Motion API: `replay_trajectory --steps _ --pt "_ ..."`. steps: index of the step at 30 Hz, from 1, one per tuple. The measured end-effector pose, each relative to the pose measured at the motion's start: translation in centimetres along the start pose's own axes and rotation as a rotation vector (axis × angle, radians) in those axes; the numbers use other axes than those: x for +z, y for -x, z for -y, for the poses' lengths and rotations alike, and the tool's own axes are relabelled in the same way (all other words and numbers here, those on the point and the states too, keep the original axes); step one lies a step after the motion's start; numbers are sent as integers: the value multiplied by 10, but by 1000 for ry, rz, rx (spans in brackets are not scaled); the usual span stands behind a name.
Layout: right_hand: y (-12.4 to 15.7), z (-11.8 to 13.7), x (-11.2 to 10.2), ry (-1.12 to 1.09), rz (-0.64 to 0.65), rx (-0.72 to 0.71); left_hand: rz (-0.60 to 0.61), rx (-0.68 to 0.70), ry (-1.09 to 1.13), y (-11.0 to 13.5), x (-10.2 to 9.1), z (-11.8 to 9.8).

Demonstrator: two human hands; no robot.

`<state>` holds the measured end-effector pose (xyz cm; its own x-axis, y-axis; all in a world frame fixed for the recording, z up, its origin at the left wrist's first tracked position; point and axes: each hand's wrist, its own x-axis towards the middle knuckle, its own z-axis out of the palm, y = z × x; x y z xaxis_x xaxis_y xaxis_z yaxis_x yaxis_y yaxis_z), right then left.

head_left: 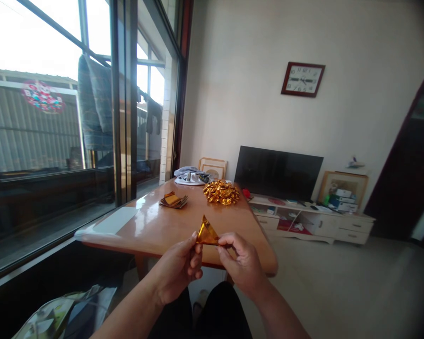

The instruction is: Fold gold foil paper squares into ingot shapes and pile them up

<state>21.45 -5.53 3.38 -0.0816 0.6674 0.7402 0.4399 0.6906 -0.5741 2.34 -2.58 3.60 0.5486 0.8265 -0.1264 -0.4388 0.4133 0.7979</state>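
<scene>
A folded triangle of gold foil paper is pinched between both hands, just above the near edge of the wooden table. My left hand grips its left corner with thumb and fingers closed. My right hand pinches its right corner the same way. Farther along the table lies a heap of folded gold foil pieces. To its left sits a small stack of flat gold paper sheets.
Crumpled cloth lies at the table's far end by a framed picture. A big window runs along the left. A dark TV stands on a low white cabinet. A clock hangs above.
</scene>
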Motion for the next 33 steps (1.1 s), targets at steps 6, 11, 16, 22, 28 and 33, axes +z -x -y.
replay_trajectory --steps 6,11,16,22,28,33 --pt "5 -5 -3 -2 -14 2 23 -5 -16 -1 0 3" --pt "5 -7 -4 -6 -18 -10 24 -3 -36 0 0 3" --pt "6 -7 -4 -18 -15 6 41 8 -43 0 0 4" --pt "9 -9 -4 -26 -18 36 22 8 -41 -1 1 5" --pt "11 -16 -4 -55 -51 133 3 -17 -103 -8 -7 9" --pt "12 -15 -5 -49 -49 134 -13 -31 -128 -9 -10 13"
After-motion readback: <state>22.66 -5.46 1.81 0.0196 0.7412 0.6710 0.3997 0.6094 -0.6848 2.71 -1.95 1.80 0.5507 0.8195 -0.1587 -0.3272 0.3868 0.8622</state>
